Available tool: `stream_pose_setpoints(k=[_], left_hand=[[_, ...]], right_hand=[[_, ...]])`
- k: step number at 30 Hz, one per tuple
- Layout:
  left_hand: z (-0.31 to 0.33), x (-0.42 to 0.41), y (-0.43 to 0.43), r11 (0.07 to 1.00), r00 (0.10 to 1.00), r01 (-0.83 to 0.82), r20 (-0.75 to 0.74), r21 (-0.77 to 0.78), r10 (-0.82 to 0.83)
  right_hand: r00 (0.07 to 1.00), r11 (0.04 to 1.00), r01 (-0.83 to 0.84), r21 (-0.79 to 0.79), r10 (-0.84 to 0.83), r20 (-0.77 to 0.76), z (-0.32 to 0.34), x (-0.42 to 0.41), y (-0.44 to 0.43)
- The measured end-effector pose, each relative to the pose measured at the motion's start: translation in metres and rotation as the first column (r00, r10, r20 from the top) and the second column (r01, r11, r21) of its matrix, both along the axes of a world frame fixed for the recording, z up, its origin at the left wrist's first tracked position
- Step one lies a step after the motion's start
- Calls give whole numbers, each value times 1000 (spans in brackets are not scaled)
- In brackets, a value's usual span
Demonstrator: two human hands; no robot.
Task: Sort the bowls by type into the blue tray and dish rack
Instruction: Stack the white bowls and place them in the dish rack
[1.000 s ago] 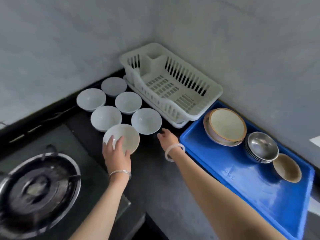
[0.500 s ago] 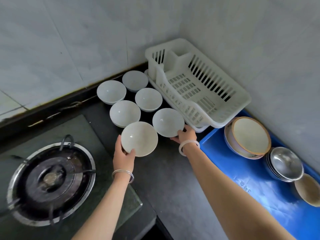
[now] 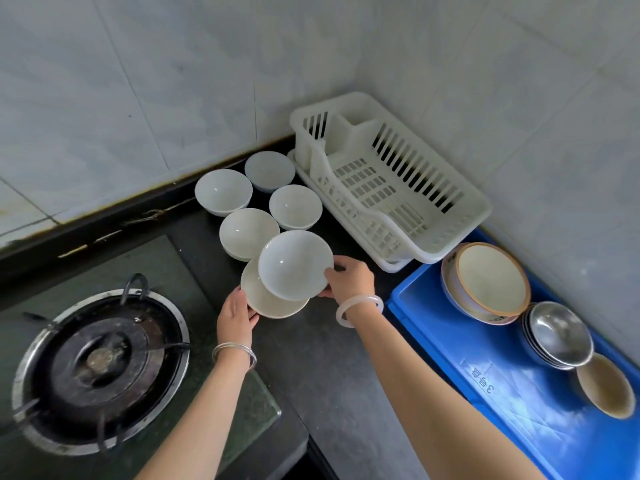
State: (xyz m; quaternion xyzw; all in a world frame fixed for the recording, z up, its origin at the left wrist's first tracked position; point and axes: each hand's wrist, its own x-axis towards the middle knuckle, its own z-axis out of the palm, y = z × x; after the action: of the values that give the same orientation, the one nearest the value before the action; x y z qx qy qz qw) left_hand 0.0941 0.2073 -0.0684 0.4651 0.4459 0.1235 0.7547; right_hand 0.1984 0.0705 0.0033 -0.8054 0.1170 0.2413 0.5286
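Observation:
My right hand [image 3: 349, 278] grips a white bowl [image 3: 294, 265] by its rim, tilted and lifted over a second white bowl [image 3: 268, 303] that my left hand [image 3: 235, 312] holds at its left edge. Several more white bowls [image 3: 248, 232] stand on the dark counter behind them. The white dish rack [image 3: 388, 188] in the corner holds nothing. The blue tray [image 3: 450, 341] on the right carries a large brown-rimmed bowl [image 3: 490, 279], a stack of steel bowls [image 3: 557, 336] and a small tan bowl [image 3: 604, 388].
A gas burner [image 3: 100, 363] on a glass hob sits at the left. Tiled walls [image 3: 173, 81] close the corner behind the rack. The counter's front edge runs below my arms.
My right hand has taken hold of the nearer white bowl and lifted it left, over the bowl in my left hand. The view has shifted right and up.

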Motion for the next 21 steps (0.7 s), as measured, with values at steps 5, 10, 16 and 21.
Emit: stream_pose_setpoints(k=[5,10,16,21], left_hand=[[-1,3,6,998,1000,-13,-4,-63,13],[-1,5,11,997,1000,25,0,-75,-25],[-8,6,20,994,994,104,-15,-26,-104],[-9,8,22,993,992,119,-42,2,-119]], right_hand=[[993,979,-119,-167,122,9,3,-7,19],[990,954,-136,-267,144,10,0,-13,28],[991,943,-121,-311,131,13,-2,-14,29],[996,957,-79,-281,83,4,-12,-15,25]])
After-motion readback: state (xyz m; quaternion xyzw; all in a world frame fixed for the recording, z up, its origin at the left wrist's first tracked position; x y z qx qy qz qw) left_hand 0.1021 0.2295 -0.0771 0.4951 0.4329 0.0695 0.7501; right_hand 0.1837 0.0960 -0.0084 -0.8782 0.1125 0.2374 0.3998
